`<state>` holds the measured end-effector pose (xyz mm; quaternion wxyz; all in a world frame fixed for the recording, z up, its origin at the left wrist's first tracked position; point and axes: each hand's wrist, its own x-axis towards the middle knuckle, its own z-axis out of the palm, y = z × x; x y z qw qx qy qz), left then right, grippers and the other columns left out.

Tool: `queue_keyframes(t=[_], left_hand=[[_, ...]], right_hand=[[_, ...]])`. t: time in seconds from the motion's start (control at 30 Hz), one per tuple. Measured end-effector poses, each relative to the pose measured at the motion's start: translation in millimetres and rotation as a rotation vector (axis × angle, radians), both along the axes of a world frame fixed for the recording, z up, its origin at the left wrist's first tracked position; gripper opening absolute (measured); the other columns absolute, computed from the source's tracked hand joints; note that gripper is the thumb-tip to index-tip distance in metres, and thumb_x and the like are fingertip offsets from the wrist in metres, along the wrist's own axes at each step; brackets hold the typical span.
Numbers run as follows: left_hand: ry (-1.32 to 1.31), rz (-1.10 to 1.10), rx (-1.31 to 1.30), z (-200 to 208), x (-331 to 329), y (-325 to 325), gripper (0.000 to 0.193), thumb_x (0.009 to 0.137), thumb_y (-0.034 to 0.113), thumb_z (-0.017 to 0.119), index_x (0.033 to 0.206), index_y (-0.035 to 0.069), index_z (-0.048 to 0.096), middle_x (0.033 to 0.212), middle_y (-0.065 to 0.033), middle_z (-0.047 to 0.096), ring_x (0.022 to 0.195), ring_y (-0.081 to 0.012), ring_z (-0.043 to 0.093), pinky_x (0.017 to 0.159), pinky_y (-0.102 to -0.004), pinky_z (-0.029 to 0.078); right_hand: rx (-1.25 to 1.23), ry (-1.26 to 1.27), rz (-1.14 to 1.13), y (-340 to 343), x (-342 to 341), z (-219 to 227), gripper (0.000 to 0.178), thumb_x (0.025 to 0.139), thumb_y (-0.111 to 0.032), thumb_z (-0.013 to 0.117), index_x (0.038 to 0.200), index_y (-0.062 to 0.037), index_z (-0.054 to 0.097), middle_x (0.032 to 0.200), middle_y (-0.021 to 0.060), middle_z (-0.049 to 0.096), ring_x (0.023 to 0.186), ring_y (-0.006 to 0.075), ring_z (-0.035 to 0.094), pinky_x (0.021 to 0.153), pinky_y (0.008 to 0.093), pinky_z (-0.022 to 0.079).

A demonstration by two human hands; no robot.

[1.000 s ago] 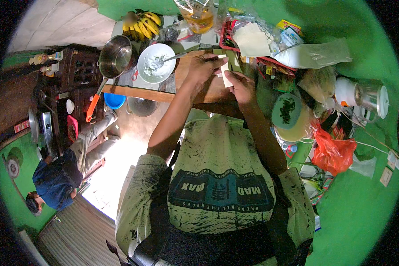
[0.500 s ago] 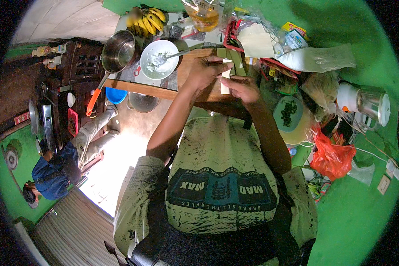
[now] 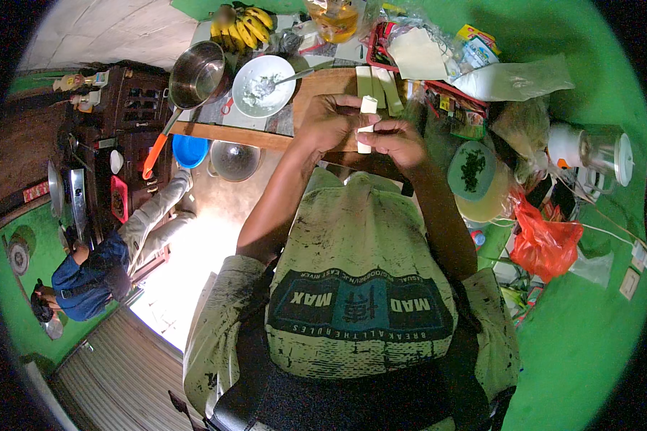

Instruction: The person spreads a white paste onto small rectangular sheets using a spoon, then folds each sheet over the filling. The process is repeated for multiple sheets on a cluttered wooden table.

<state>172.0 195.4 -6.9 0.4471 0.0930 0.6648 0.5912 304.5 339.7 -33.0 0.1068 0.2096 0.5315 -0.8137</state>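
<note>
Over the wooden board (image 3: 316,83), both hands hold a narrow cream-coloured strip (image 3: 369,105) upright. My left hand (image 3: 329,126) pinches it from the left. My right hand (image 3: 401,142) grips it lower down, thumb and fingers across its middle. The strip's upper and lower ends show; the fingers cover the part between, and I cannot tell what it is made of. Several pale green-tinted strips (image 3: 378,85) lie side by side on the board just beyond. Left of the board stands a white bowl (image 3: 238,87) of white paste, with a metal spoon (image 3: 295,76) in it.
A steel saucepan (image 3: 200,75) with an orange handle and bananas (image 3: 249,29) are at the back left. Paper sheets (image 3: 418,54) lie beyond the board. At right are a plate of chopped greens (image 3: 456,169), a blender (image 3: 602,159) and a red bag (image 3: 543,241). Another person (image 3: 97,276) is at far left.
My fingers have shifted on the strip, and my right hand now covers more of its middle. The view has moved slightly, and the strips on the board show more fully.
</note>
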Motion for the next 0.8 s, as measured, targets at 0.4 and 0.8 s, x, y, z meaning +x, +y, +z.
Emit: queue_keyframes(t=[0.4, 0.8], left_hand=[[-0.035, -0.024, 0.050, 15.7, 10.0, -28.1, 0.026, 0.091, 0.019, 0.085, 0.105, -0.001, 0.079, 0.094, -0.0049, 0.077, 0.080, -0.0122, 0.068, 0.073, -0.0265, 0.053], [-0.070, -0.065, 0.066, 44.3, -14.2, -61.1, 0.035, 0.091, 0.023, 0.086, 0.108, -0.005, 0.076, 0.096, -0.0094, 0.076, 0.083, -0.0145, 0.069, 0.075, -0.0288, 0.055]], right_hand=[[0.034, 0.150, -0.085, -30.4, 4.6, 13.5, 0.024, 0.099, -0.022, 0.076, 0.112, -0.0022, 0.079, 0.097, 0.0019, 0.074, 0.084, 0.0090, 0.065, 0.077, 0.0249, 0.051], [0.226, 0.041, -0.079, -66.4, -10.8, 20.0, 0.026, 0.098, -0.023, 0.077, 0.112, -0.0011, 0.081, 0.097, 0.0019, 0.077, 0.086, 0.0085, 0.064, 0.080, 0.0274, 0.050]])
